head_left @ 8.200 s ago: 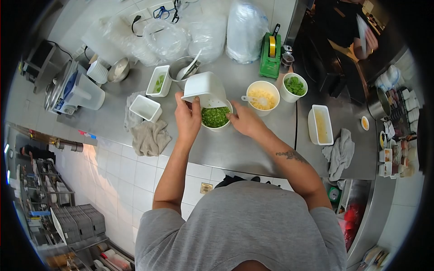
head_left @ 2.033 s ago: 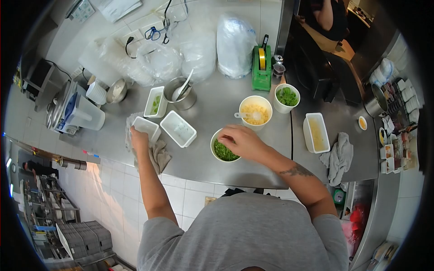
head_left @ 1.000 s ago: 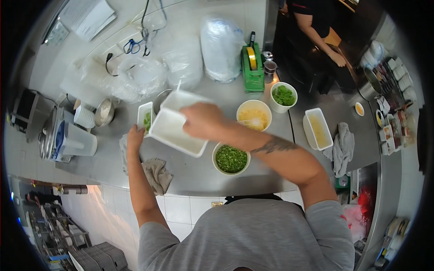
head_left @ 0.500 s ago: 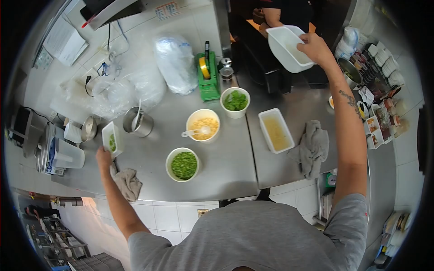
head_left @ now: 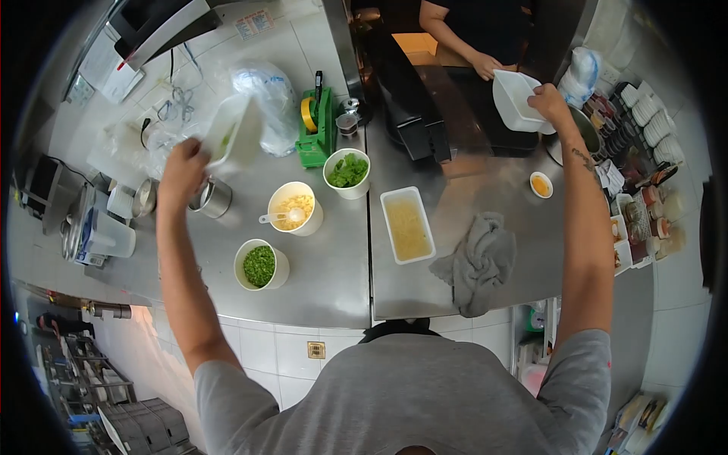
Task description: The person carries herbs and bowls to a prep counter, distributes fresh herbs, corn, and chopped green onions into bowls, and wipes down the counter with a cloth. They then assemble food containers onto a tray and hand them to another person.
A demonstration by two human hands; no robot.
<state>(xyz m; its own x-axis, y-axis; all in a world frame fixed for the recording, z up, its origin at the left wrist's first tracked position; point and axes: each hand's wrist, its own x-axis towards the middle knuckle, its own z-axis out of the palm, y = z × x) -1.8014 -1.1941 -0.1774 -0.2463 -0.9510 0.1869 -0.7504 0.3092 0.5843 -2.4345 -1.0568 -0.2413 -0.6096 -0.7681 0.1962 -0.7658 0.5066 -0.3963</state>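
My left hand grips a white rectangular tub, tilted and motion-blurred, with some green pieces inside. It is above a metal pot. In my right hand is a second white tub, raised over the right side by its rim; its inside looks bare. Between my arms stand a tub of chopped greens, a tub of yellowish bits with a white scoop in it, and a tub of leafy greens. A rectangular tray of yellowish liquid lies right of them.
Across the counter, a co-worker's hand is close to the right tub. A grey cloth lies on the steel counter. A green tape dispenser and plastic bags stand at the back. A small yellow-filled dish sits right.
My left hand has lifted its tub up and to the right. My right hand has moved its tub right and slightly down. The co-worker's hand has come nearer, and the view has shifted right.
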